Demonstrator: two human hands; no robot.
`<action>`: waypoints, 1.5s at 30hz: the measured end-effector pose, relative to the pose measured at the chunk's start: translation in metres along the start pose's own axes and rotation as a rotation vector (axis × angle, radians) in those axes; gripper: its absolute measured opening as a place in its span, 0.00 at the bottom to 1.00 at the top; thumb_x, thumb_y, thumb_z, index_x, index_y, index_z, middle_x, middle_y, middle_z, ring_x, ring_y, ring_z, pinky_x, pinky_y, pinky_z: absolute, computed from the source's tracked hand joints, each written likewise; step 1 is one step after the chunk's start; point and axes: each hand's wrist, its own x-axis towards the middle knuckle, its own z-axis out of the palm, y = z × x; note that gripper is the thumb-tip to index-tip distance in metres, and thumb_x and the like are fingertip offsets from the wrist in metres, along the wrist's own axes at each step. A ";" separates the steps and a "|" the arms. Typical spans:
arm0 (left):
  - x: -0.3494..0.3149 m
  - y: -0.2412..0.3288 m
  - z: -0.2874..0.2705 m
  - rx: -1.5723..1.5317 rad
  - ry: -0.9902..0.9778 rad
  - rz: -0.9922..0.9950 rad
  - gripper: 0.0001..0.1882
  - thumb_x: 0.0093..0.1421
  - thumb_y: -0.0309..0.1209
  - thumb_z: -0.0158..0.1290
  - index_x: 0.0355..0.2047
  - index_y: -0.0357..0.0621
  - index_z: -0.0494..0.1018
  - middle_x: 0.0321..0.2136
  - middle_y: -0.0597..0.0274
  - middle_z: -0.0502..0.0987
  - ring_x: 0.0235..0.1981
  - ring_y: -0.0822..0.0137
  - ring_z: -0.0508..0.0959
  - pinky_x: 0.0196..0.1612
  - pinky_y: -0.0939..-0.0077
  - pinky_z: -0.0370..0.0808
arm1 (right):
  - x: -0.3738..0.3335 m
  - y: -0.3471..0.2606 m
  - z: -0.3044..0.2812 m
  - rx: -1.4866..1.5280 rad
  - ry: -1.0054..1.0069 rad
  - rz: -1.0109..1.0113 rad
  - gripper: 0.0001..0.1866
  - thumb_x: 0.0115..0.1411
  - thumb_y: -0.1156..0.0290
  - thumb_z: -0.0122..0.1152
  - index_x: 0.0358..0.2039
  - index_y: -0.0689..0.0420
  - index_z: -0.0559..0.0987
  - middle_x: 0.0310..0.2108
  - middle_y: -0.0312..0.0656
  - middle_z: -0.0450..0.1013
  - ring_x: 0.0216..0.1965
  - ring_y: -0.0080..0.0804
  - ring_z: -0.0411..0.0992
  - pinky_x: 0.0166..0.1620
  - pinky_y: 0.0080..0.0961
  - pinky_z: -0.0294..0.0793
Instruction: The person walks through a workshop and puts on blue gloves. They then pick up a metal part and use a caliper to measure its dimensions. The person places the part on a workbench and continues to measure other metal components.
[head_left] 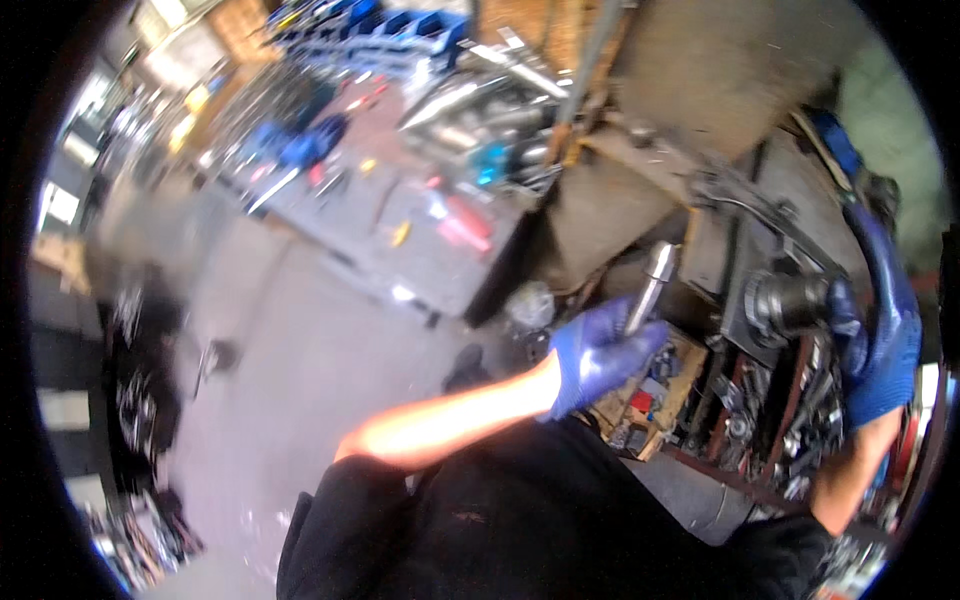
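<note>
My left hand, in a blue-purple glove, is closed around a shiny metal shaft. The shaft tilts upward, with its tapered end sticking out above the fingers; its lower end is hidden in the glove. At the right, my right hand wears a matching glove. Its fingers stretch upward and the thumb stands apart from them, with nothing visible in the grasp. The thumb lies against or just beside a ribbed metal cylinder on a machine; contact is unclear.
A grey worktable carries hand tools, a blue glove or cloth, and piled metal parts. Blue bins line its back. Below the machine, a wooden box holds small parts beside compartments of metal pieces. Motion blurs much of the view.
</note>
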 end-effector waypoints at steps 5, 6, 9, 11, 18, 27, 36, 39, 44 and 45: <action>-0.038 -0.098 -0.104 0.237 0.582 -0.045 0.25 0.68 0.45 0.57 0.59 0.41 0.74 0.36 0.66 0.82 0.32 0.73 0.80 0.31 0.78 0.78 | 0.017 0.005 0.013 0.277 -0.370 0.325 0.18 0.66 0.67 0.61 0.53 0.63 0.79 0.46 0.51 0.80 0.52 0.45 0.78 0.59 0.36 0.72; -0.058 -0.090 -0.125 0.372 0.659 -0.205 0.25 0.68 0.46 0.57 0.55 0.38 0.76 0.30 0.67 0.81 0.29 0.74 0.79 0.29 0.79 0.77 | 0.025 0.007 0.014 0.318 -0.407 0.172 0.18 0.64 0.70 0.60 0.53 0.62 0.79 0.51 0.52 0.77 0.56 0.47 0.75 0.62 0.39 0.69; -0.044 -0.090 -0.185 0.303 0.735 -0.275 0.23 0.68 0.49 0.57 0.49 0.39 0.78 0.24 0.65 0.77 0.25 0.74 0.77 0.28 0.75 0.75 | 0.004 0.005 -0.021 0.229 -0.421 0.147 0.20 0.62 0.77 0.57 0.56 0.61 0.78 0.60 0.54 0.72 0.63 0.49 0.69 0.67 0.42 0.64; -0.068 -0.122 -0.259 0.558 0.929 -0.303 0.31 0.69 0.56 0.49 0.47 0.35 0.77 0.30 0.47 0.82 0.26 0.53 0.80 0.38 0.57 0.77 | 0.012 0.008 0.011 0.190 -0.328 0.267 0.20 0.66 0.77 0.55 0.59 0.60 0.76 0.58 0.52 0.74 0.62 0.45 0.70 0.65 0.39 0.65; -0.049 -0.053 -0.419 0.610 0.841 -0.374 0.30 0.68 0.54 0.50 0.49 0.35 0.76 0.36 0.41 0.82 0.38 0.47 0.83 0.44 0.55 0.77 | 0.008 0.020 -0.005 0.229 -0.551 0.467 0.19 0.70 0.76 0.54 0.60 0.62 0.75 0.57 0.46 0.76 0.58 0.34 0.72 0.63 0.29 0.66; 0.001 -0.061 -0.506 0.806 0.705 -0.095 0.27 0.67 0.53 0.54 0.39 0.35 0.78 0.23 0.56 0.79 0.24 0.66 0.80 0.30 0.67 0.76 | -0.032 0.068 0.003 0.251 -0.469 0.583 0.19 0.72 0.65 0.56 0.57 0.63 0.77 0.51 0.43 0.77 0.52 0.32 0.72 0.58 0.27 0.69; -0.038 -0.012 -0.477 0.127 0.702 -0.084 0.20 0.68 0.45 0.55 0.45 0.38 0.78 0.28 0.59 0.81 0.28 0.69 0.79 0.34 0.72 0.77 | -0.031 0.072 0.017 0.323 -0.398 0.545 0.17 0.69 0.72 0.60 0.56 0.60 0.79 0.49 0.41 0.80 0.49 0.30 0.76 0.54 0.28 0.73; -0.051 0.017 -0.461 0.104 0.777 0.103 0.18 0.69 0.44 0.56 0.44 0.39 0.76 0.30 0.57 0.82 0.27 0.69 0.80 0.31 0.75 0.77 | -0.047 0.080 0.027 0.291 -0.208 0.691 0.17 0.68 0.74 0.59 0.56 0.62 0.79 0.52 0.47 0.79 0.53 0.34 0.75 0.58 0.29 0.71; -0.067 0.013 -0.480 0.348 0.896 0.076 0.23 0.64 0.44 0.63 0.49 0.38 0.78 0.33 0.58 0.83 0.29 0.70 0.77 0.35 0.75 0.75 | -0.007 0.033 0.027 0.235 -0.417 0.680 0.17 0.71 0.66 0.55 0.54 0.63 0.79 0.50 0.51 0.79 0.50 0.34 0.75 0.55 0.29 0.71; -0.069 0.016 -0.476 0.496 0.875 0.070 0.22 0.63 0.43 0.64 0.47 0.38 0.78 0.32 0.59 0.81 0.30 0.70 0.77 0.35 0.73 0.75 | -0.010 0.036 0.024 0.321 -0.396 0.624 0.18 0.71 0.66 0.55 0.54 0.63 0.79 0.50 0.50 0.80 0.49 0.33 0.75 0.55 0.29 0.71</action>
